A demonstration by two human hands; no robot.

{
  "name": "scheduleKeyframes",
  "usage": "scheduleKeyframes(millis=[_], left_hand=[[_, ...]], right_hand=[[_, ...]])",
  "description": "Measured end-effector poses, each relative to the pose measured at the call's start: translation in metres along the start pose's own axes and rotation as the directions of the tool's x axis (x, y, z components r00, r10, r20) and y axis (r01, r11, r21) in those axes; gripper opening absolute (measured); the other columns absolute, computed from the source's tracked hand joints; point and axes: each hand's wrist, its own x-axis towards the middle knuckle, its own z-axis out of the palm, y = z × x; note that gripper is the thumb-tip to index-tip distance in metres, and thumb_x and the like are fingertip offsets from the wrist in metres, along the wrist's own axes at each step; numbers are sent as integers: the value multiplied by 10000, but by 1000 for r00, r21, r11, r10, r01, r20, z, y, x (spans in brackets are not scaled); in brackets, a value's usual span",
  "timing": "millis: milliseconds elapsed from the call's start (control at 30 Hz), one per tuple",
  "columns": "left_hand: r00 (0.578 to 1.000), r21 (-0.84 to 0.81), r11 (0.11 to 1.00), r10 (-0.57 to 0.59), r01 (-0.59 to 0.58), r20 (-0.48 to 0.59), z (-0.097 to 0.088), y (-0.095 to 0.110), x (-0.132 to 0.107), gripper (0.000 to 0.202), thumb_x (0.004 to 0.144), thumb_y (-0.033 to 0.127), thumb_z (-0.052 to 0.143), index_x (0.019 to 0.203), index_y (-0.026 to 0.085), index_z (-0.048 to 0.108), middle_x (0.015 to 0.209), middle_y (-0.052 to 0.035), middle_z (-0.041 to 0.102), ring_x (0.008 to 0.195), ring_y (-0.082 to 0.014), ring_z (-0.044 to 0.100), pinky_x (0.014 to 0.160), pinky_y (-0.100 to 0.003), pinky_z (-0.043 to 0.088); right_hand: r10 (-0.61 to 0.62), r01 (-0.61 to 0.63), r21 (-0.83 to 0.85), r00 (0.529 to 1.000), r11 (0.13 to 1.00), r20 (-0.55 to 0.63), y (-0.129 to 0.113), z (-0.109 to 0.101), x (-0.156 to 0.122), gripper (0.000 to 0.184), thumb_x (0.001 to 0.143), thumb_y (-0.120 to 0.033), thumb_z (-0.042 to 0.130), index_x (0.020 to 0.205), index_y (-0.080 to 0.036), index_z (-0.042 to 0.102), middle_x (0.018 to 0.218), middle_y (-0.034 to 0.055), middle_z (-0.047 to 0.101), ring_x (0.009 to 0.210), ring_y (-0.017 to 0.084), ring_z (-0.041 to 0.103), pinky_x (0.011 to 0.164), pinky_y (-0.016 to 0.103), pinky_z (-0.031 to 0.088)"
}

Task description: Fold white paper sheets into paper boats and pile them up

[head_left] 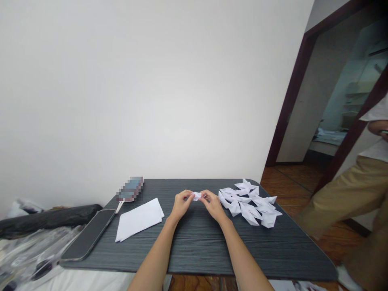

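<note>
head view: your left hand (181,205) and right hand (214,205) meet over the middle of the dark table (197,246), both pinching a small folded white paper (197,196) between their fingertips, held just above the tabletop. to your right a heap of folded paper shapes (250,207) lies on the table. to your left sits a stack of flat white sheets (138,219), and beyond it a phone (89,235) at the table's edge. another person (360,190) stands at the far right.
</note>
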Motion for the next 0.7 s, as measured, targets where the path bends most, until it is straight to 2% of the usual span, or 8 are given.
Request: scheduleKeyframes(millis=[167,333,500,600,700], left_hand=[[998,-103,994,-36,40,46,2,-2,0,245,656,341,582,792,139,603,812,-54,614,746,-145,560,675,-251,444],[997,-66,995,-80,79,-17,3,-3,-1,247,671,363,559,747,133,607,773,-51,624,678,-136,555,625,-239,432],[984,-161,972,-178,173,-20,3,-7,0,271,648,368,579,734,111,590,638,-30,613,576,-125,550,543,-217,424],[981,-214,958,-191,193,28,2,-8,0,259,654,354,579,725,104,580,634,-35,613,581,-126,554,550,-217,428],[986,-192,969,-138,154,96,-1,-9,0,258,654,336,586,773,107,589,702,-47,622,616,-130,560,582,-223,433]], right_hand=[[109,-105,84,993,991,-43,7,1,3,139,681,-310,520,674,-177,482,611,-14,547,553,122,537,554,242,435],[157,-139,198,985,970,-78,11,3,5,163,668,-311,539,660,-172,454,626,1,557,530,117,536,520,238,436],[155,-149,316,988,937,6,12,4,6,180,652,-292,566,735,-170,463,618,-4,567,539,124,550,509,236,434],[145,-156,289,988,945,58,13,3,5,195,650,-302,567,764,-150,522,573,1,570,524,127,547,512,240,432],[138,-149,213,988,965,69,15,2,4,202,656,-318,558,739,-134,565,558,12,572,527,133,546,524,248,434]])
